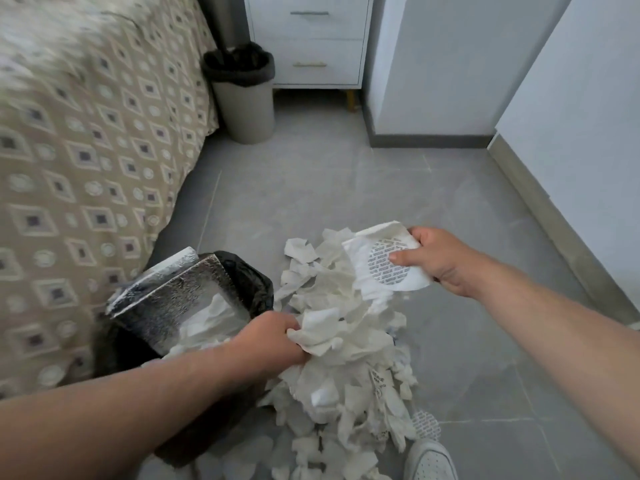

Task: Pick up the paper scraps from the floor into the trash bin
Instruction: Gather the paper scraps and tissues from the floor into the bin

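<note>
Paper scraps [349, 403]: a large heap of torn, crumpled white pieces on the grey tiled floor [346, 185], low in the centre of the view, spreading down to the bottom edge.
Left hand [273, 337]: fingers curled tight around a bunch of scraps at the heap's left side, close to the bin's rim.
Right hand [440, 261]: thumb and curled fingers pinch a larger white sheet [377, 271] printed with a round patch of grey text, held above the top right of the heap.
Trash bin [252, 282]: lined with a black bag, just left of the heap and touching it, partly under the left forearm; white paper already lies inside.
Foil piece [173, 299]: a shiny silver sheet standing tilted in the bin.
Shoe [429, 460]: white, at the bottom edge, right of the heap.
Bed cover [86, 168]: beige with a diamond pattern, filling the left side.
Second bin [246, 109]: beige with a dark liner, far back beside the bed.
Drawer unit [311, 39]: white, behind the second bin.
</note>
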Demonstrator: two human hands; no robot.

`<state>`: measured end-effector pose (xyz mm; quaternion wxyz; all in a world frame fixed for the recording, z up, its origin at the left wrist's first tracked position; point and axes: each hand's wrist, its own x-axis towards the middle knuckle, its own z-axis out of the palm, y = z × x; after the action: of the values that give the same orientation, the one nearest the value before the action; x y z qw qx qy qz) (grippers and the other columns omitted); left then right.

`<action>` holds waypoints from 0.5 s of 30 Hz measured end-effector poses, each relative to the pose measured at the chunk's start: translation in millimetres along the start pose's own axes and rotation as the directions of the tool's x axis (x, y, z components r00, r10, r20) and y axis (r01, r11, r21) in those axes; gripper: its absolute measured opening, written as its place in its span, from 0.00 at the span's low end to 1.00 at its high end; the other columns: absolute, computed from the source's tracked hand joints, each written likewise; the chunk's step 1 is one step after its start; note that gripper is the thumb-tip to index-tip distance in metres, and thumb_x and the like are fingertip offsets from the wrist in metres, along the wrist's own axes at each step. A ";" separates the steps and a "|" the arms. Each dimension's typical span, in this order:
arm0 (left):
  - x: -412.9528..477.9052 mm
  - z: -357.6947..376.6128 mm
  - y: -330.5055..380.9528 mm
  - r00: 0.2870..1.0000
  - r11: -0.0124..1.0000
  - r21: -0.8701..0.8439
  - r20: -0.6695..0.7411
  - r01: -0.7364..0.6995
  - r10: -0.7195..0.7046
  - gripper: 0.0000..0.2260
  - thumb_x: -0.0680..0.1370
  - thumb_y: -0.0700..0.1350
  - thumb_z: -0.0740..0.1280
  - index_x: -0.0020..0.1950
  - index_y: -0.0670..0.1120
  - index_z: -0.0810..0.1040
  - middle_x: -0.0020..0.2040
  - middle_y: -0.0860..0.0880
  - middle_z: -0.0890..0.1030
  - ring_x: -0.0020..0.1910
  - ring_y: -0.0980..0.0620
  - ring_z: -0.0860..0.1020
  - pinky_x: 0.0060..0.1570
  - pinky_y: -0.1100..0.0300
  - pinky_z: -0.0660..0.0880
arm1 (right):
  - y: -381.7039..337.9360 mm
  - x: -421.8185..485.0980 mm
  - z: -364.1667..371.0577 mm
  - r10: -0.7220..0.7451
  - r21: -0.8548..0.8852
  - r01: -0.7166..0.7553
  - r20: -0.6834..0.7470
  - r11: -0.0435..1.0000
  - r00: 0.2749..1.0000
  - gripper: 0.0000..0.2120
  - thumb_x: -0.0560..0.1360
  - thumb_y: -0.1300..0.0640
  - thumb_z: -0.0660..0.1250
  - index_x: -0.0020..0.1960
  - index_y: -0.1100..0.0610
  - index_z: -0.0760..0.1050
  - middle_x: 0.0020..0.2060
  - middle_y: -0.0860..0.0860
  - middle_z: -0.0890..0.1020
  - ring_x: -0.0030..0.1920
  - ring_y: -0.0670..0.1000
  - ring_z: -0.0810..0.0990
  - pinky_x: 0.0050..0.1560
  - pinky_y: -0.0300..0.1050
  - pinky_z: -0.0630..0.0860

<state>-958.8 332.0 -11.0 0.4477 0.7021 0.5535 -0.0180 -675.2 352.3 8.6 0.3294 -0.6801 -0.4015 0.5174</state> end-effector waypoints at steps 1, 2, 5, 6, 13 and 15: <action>-10.7 -16.9 1.8 1.000 1.000 -0.015 -0.019 0.008 -0.008 0.09 0.68 0.51 0.73 0.37 0.47 0.79 0.33 0.52 0.80 0.31 0.59 0.74 0.28 0.70 0.68 | -9.8 -1.8 4.9 -0.025 0.045 0.025 0.002 0.999 1.000 0.12 0.71 0.68 0.71 0.54 0.62 0.78 0.49 0.60 0.84 0.48 0.59 0.83 0.54 0.56 0.79; -20.2 -33.7 0.5 0.999 0.999 -0.043 -0.045 0.012 -0.014 0.08 0.68 0.51 0.73 0.38 0.47 0.79 0.32 0.52 0.80 0.31 0.58 0.74 0.29 0.69 0.69 | -19.1 -3.8 11.0 -0.046 0.090 0.045 0.006 0.995 0.999 0.11 0.71 0.68 0.70 0.53 0.61 0.78 0.48 0.59 0.84 0.47 0.58 0.84 0.53 0.54 0.80; -43.1 -77.9 -14.9 0.990 0.990 -0.142 -0.139 -0.004 -0.016 0.08 0.68 0.49 0.73 0.41 0.46 0.81 0.32 0.51 0.80 0.31 0.56 0.74 0.34 0.61 0.71 | -36.7 -7.9 33.0 -0.087 0.202 0.078 0.035 0.976 0.996 0.12 0.71 0.68 0.69 0.54 0.60 0.78 0.46 0.56 0.85 0.45 0.56 0.85 0.48 0.51 0.82; -48.3 -90.1 -23.9 0.983 0.987 -0.163 -0.182 -0.007 -0.023 0.08 0.68 0.50 0.73 0.42 0.47 0.81 0.34 0.51 0.81 0.32 0.56 0.75 0.35 0.60 0.72 | -40.1 -8.4 41.4 -0.099 0.215 0.085 0.056 0.973 0.994 0.12 0.71 0.68 0.69 0.54 0.59 0.78 0.47 0.57 0.85 0.45 0.56 0.85 0.48 0.51 0.82; -45.1 -100.8 -121.4 0.927 0.970 -0.226 -0.338 0.089 -0.164 0.08 0.67 0.50 0.75 0.43 0.49 0.83 0.38 0.52 0.85 0.37 0.58 0.79 0.40 0.61 0.75 | -57.9 -7.7 90.6 -0.126 0.322 0.062 0.183 0.945 0.975 0.13 0.67 0.67 0.69 0.52 0.60 0.78 0.46 0.58 0.85 0.44 0.56 0.85 0.48 0.50 0.82; -30.7 -86.5 -153.4 0.915 0.989 -0.051 -0.377 0.136 -0.145 0.04 0.69 0.48 0.73 0.41 0.49 0.83 0.39 0.51 0.85 0.40 0.57 0.81 0.41 0.64 0.74 | -61.5 -7.0 98.9 -0.128 0.357 0.050 0.199 0.933 0.972 0.15 0.64 0.65 0.70 0.50 0.60 0.79 0.45 0.57 0.86 0.42 0.54 0.85 0.45 0.48 0.83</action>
<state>-1133.1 362.7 -36.6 0.3378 0.6454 0.6788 0.0929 -784.6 377.7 40.3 0.4219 -0.5306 -0.3678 0.6365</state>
